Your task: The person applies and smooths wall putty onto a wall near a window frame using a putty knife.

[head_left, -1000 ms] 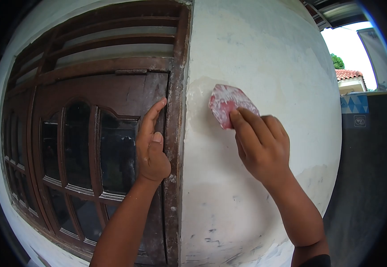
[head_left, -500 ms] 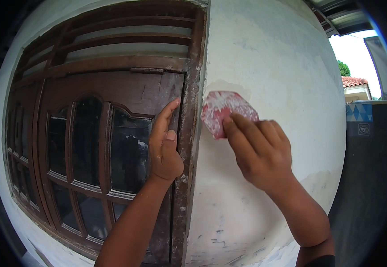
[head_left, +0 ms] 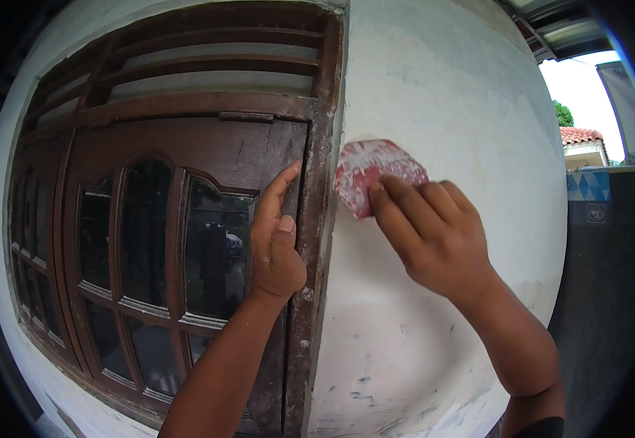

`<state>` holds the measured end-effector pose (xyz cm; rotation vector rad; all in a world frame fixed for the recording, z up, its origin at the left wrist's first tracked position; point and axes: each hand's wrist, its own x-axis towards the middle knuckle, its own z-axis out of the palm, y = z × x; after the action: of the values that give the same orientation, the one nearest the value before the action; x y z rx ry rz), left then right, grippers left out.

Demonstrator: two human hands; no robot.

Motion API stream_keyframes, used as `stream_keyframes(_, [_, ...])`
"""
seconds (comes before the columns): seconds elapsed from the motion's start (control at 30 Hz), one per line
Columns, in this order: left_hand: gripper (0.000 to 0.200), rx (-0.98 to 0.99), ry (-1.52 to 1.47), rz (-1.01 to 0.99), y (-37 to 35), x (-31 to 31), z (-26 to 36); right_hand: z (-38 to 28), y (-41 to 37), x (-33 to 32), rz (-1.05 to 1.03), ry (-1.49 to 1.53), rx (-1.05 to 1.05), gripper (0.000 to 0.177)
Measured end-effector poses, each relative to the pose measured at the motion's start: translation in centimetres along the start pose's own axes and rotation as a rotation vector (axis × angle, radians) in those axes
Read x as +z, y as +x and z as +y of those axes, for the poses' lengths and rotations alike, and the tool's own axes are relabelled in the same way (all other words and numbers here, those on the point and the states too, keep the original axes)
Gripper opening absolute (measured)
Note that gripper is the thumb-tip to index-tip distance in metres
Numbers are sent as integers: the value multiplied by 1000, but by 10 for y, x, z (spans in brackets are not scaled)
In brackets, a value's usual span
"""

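In the head view, my right hand [head_left: 441, 233] pinches a flat red putty spreader [head_left: 365, 177] between thumb and fingers. White paste is smeared across its face, and its left edge is right at the corner where the white wall [head_left: 471, 124] meets the wooden frame [head_left: 322, 146]. My left hand [head_left: 277, 241] is upright with fingers stretched out, holding nothing, over the edge of the brown window shutter [head_left: 208, 139] beside that frame. A damp-looking patch of wall shows around the spreader, partly hidden behind it.
Dark glass panes [head_left: 146, 233] fill the shutter, with wooden slats [head_left: 215, 66] above. Grey scuffs [head_left: 361, 387] mark the lower wall. Right of the wall's edge stands a dark surface [head_left: 595, 292] with a blue-and-white patterned strip [head_left: 589, 186]; beyond it is a tiled roof [head_left: 580, 136].
My right hand and the putty spreader have moved slightly up along the wall beside the frame. My left hand keeps its place against the shutter edge; the view has shifted a little.
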<state>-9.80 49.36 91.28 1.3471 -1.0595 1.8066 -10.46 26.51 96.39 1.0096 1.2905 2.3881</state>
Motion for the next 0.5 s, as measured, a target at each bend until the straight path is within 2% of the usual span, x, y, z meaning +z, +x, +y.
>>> stream_keyframes(0.1, [66, -11, -16, 14, -1, -1, 0, 15, 14, 22, 9, -23, -14, 18])
stream_keyframes(0.17, [66, -11, -34, 25, 0, -1, 1, 15, 15, 25, -234, 32, -109, 25])
stream_keyframes(0.27, [66, 1, -33, 25, 0, -2, -2, -15, -9, 7, -198, -18, -215, 20])
stream_keyframes(0.37, [62, 15, -29, 39, 1, -1, 0, -32, -17, -21, -220, 38, -207, 19])
stream_keyframes(0.5, [63, 15, -41, 50, 0, 0, -1, 7, 10, -15, -140, 35, -62, 27])
